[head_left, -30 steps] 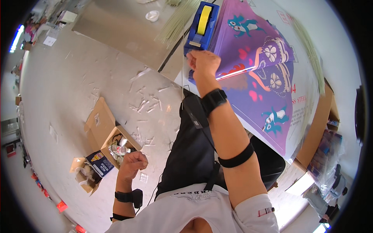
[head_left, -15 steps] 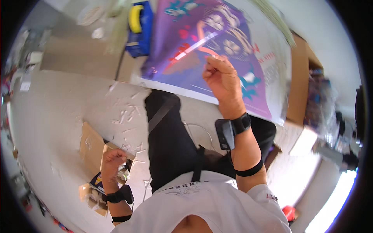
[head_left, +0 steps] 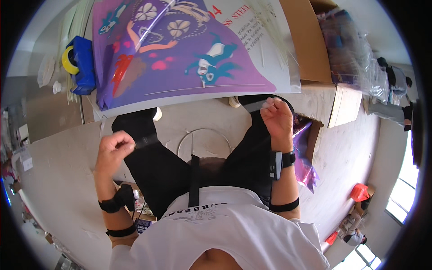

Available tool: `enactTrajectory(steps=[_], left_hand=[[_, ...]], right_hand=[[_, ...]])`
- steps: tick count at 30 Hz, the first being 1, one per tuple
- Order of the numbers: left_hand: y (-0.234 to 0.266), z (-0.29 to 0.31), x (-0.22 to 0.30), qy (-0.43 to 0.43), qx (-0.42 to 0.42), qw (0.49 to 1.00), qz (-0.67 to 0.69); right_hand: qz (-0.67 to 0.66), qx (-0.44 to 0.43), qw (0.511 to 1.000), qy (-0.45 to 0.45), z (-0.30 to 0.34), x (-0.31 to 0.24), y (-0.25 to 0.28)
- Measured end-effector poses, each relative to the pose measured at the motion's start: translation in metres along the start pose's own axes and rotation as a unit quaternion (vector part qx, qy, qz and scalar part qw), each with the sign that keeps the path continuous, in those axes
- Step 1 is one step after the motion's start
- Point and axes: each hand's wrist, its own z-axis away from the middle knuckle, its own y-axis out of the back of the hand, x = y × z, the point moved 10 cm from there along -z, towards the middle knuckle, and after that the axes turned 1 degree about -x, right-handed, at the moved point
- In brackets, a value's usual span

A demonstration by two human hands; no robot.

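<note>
Large red capitals and a digit (head_left: 231, 18) are showing on the far part of the flat white sheet (head_left: 291, 74), small dark lines of print (head_left: 252, 37) are standing just nearer, and bold black capitals (head_left: 196, 209) are curving across the near white fabric shirt (head_left: 256, 225).

Thin translucent plastic is suggested by the strip (head_left: 146, 141), glossy film by the purple sheet (head_left: 171, 67). Smooth plastic is seen in the blue tape dispenser (head_left: 84, 67), matt cardboard in the box (head_left: 306, 40).
</note>
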Motion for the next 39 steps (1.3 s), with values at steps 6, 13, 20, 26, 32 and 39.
enactTrajectory(steps=[6,13,20,26,32,39], left_hand=[[0.006,-0.047,0.023,-0.039,0.033,0.996,-0.072],[0.013,-0.087,0.016,0.031,0.078,0.996,-0.036],[0.016,-0.101,-0.012,0.026,0.144,0.989,0.020],[0.016,-0.103,-0.029,0.036,0.143,0.989,-0.014],[0.015,-0.105,-0.032,0.028,0.163,0.985,-0.039],[0.016,-0.105,-0.035,0.031,0.167,0.984,-0.056]], right_hand=[[0.419,0.124,0.881,0.180,-0.009,-0.058,0.002],[0.631,0.186,0.677,0.329,-0.014,-0.083,-0.003],[0.671,0.207,0.623,0.344,-0.020,-0.078,-0.007],[0.679,0.224,0.614,0.333,-0.022,-0.077,-0.010],[0.698,0.216,0.595,0.335,-0.023,-0.075,-0.015],[0.700,0.220,0.591,0.336,-0.024,-0.074,-0.015]])
